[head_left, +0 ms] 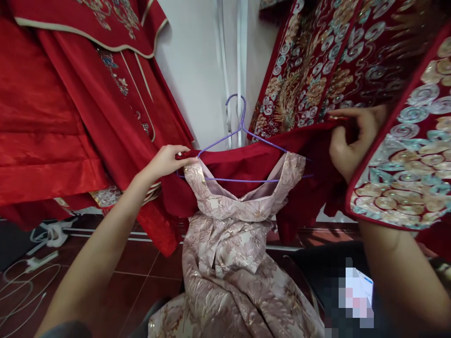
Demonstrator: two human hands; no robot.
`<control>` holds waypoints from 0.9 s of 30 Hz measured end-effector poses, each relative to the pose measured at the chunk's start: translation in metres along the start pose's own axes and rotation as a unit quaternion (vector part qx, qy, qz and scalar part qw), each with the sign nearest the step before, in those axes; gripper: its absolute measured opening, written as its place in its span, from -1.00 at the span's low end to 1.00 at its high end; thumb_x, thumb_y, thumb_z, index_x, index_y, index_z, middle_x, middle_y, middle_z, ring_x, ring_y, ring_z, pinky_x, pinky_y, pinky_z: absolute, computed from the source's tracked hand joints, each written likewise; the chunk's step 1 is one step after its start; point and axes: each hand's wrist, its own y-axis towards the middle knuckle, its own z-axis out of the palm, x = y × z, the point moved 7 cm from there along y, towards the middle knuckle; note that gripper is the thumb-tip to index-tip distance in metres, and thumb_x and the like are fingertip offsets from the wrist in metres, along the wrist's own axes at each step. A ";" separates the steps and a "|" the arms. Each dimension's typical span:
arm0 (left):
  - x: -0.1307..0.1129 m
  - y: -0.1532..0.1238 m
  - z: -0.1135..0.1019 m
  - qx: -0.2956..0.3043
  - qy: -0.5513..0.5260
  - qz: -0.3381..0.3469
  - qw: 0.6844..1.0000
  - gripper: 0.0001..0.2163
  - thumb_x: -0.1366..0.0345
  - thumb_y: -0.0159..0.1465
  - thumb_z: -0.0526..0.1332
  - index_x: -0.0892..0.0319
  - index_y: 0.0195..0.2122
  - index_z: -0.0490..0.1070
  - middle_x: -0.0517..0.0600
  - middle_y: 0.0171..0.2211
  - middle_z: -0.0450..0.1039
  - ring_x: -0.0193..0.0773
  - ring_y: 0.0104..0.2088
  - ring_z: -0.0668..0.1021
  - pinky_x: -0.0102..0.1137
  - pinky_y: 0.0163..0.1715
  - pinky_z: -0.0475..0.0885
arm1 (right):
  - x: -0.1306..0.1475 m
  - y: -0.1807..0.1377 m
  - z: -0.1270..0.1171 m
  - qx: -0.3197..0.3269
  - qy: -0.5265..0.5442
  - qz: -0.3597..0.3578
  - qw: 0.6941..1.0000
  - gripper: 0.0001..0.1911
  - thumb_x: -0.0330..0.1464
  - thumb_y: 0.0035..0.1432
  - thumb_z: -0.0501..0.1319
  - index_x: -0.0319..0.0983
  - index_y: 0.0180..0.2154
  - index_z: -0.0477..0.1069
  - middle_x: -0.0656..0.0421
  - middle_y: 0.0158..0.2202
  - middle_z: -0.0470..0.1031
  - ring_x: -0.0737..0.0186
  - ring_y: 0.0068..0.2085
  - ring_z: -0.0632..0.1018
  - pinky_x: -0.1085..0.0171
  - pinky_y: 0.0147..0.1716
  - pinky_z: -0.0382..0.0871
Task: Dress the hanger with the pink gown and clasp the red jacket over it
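A pale pink floral dress [225, 239] with gold sheen hangs from a purple wire hanger [243, 180] in front of me. Behind it spreads a dark red garment [243, 164]. My left hand [168, 160] is closed at the dress's left shoulder, pinching the dress strap and the red cloth together. At the right, my right hand [359, 136] has thumb and fingers bent around the upper edge of the red garment. An embroidered red panel in front covers part of that wrist.
Plain red garments [88, 94] hang at left, and an embroidered red robe [310, 70] hangs at right. White poles [239, 56] stand by the wall. Cables and a power strip [42, 260] lie on the tiled floor [141, 277]. A lit phone screen [366, 286] shows at lower right, partly pixelated.
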 end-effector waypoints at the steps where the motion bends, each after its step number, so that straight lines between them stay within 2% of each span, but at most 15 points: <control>1: 0.002 -0.004 -0.008 0.006 0.012 -0.002 1.000 -0.69 0.00 0.09 0.31 0.17 -0.36 0.51 -0.03 -0.40 0.50 -0.20 -0.32 0.50 -0.40 -0.25 0.32 | 0.004 -0.003 -0.003 0.010 -0.003 0.004 1.000 -0.68 -0.46 0.15 0.06 -0.21 -0.11 0.48 0.05 -0.17 0.41 0.07 -0.02 0.43 0.05 0.05 0.28; 3: 0.003 -0.013 -0.026 -0.008 0.054 -0.018 0.998 -0.73 0.05 0.07 0.33 0.16 -0.38 0.50 -0.02 -0.40 0.46 -0.15 -0.29 0.51 -0.37 -0.21 0.33 | 0.010 -0.012 -0.003 0.072 -0.002 0.009 0.997 -0.74 -0.43 0.05 0.12 -0.21 -0.20 0.49 0.07 -0.26 0.42 0.06 -0.14 0.47 0.06 -0.07 0.36; 4: 0.001 -0.020 -0.035 -0.038 0.081 -0.034 0.995 -0.75 0.07 0.09 0.32 0.16 -0.37 0.50 -0.01 -0.38 0.45 -0.13 -0.27 0.51 -0.36 -0.19 0.33 | 0.012 -0.018 0.001 0.119 0.006 0.014 0.993 -0.73 -0.41 0.00 0.16 -0.21 -0.21 0.48 0.08 -0.30 0.43 0.07 -0.20 0.48 0.07 -0.13 0.38; 6: -0.011 -0.037 -0.048 -0.123 0.135 -0.070 0.981 -0.80 0.14 0.16 0.26 0.13 -0.28 0.48 0.01 -0.31 0.43 -0.10 -0.22 0.51 -0.32 -0.17 0.34 | 0.016 -0.031 0.012 0.218 0.038 0.022 0.975 -0.63 -0.36 -0.05 0.20 -0.20 -0.12 0.43 0.11 -0.32 0.45 0.07 -0.28 0.50 0.09 -0.22 0.41; 8: -0.028 -0.056 -0.044 -0.178 0.152 -0.091 0.968 -0.80 0.23 0.21 0.19 0.11 -0.15 0.42 0.01 -0.26 0.43 -0.12 -0.21 0.51 -0.33 -0.19 0.34 | 0.022 -0.043 0.022 0.288 0.075 0.017 0.955 -0.52 -0.33 -0.01 0.18 -0.20 0.02 0.35 0.08 -0.20 0.49 0.05 -0.22 0.53 0.07 -0.19 0.41; 11: -0.041 -0.069 -0.002 -0.111 0.095 -0.104 0.984 -0.72 0.32 0.19 0.18 0.11 -0.06 0.28 -0.04 -0.34 0.43 -0.19 -0.36 0.51 -0.36 -0.32 0.34 | 0.031 -0.052 0.036 0.320 0.110 -0.010 0.941 -0.48 -0.42 0.05 0.09 -0.21 0.10 0.27 0.02 -0.04 0.44 0.01 -0.07 0.50 0.03 -0.06 0.36; 14: -0.038 -0.067 0.036 -0.049 0.039 -0.113 0.992 -0.77 0.31 0.21 0.14 0.11 -0.10 0.20 -0.04 -0.34 0.42 -0.18 -0.38 0.52 -0.35 -0.36 0.33 | 0.024 -0.060 0.054 0.318 0.122 0.029 0.940 -0.59 -0.44 0.02 0.10 -0.21 -0.03 0.33 0.06 -0.20 0.44 0.06 -0.18 0.50 0.08 -0.14 0.38; 17: -0.036 -0.054 0.048 -0.080 -0.002 -0.119 0.990 -0.85 0.24 0.28 0.10 0.10 -0.17 0.16 -0.03 -0.31 0.41 -0.20 -0.39 0.52 -0.35 -0.35 0.33 | 0.019 -0.076 0.075 0.333 0.171 0.100 0.922 -0.74 -0.40 0.00 0.17 -0.19 -0.19 0.32 0.14 -0.33 0.42 0.16 -0.34 0.48 0.18 -0.28 0.39; 20: -0.055 -0.044 0.050 -0.127 -0.028 -0.136 0.982 -0.87 0.22 0.31 0.08 0.10 -0.20 0.13 -0.03 -0.36 0.40 -0.21 -0.42 0.50 -0.35 -0.37 0.32 | 0.038 -0.091 0.088 0.347 0.205 0.112 0.908 -0.83 -0.42 -0.02 0.17 -0.19 -0.30 0.27 0.16 -0.33 0.41 0.25 -0.41 0.44 0.23 -0.34 0.36; 23: -0.094 -0.039 0.063 -0.097 -0.058 -0.100 0.989 -0.90 0.27 0.32 0.06 0.12 -0.19 0.13 -0.02 -0.37 0.41 -0.21 -0.43 0.52 -0.36 -0.40 0.32 | 0.073 -0.099 0.089 0.353 0.234 0.099 0.900 -0.85 -0.45 -0.01 0.16 -0.19 -0.35 0.22 0.18 -0.35 0.39 0.31 -0.45 0.39 0.27 -0.40 0.33; 25: -0.117 -0.039 0.076 -0.052 -0.068 -0.064 0.994 -0.89 0.32 0.31 0.07 0.12 -0.16 0.14 0.00 -0.34 0.43 -0.21 -0.41 0.53 -0.36 -0.40 0.34 | 0.096 -0.105 0.087 0.372 0.286 0.102 0.877 -0.86 -0.44 0.03 0.16 -0.19 -0.33 0.21 0.17 -0.32 0.38 0.32 -0.43 0.41 0.29 -0.42 0.35; 27: -0.127 -0.041 0.086 -0.025 -0.061 -0.054 0.996 -0.84 0.39 0.27 0.10 0.14 -0.14 0.17 0.01 -0.32 0.46 -0.18 -0.38 0.55 -0.34 -0.37 0.37 | 0.112 -0.112 0.085 0.392 0.349 0.112 0.844 -0.83 -0.40 0.09 0.18 -0.20 -0.25 0.23 0.13 -0.23 0.38 0.31 -0.37 0.47 0.29 -0.41 0.41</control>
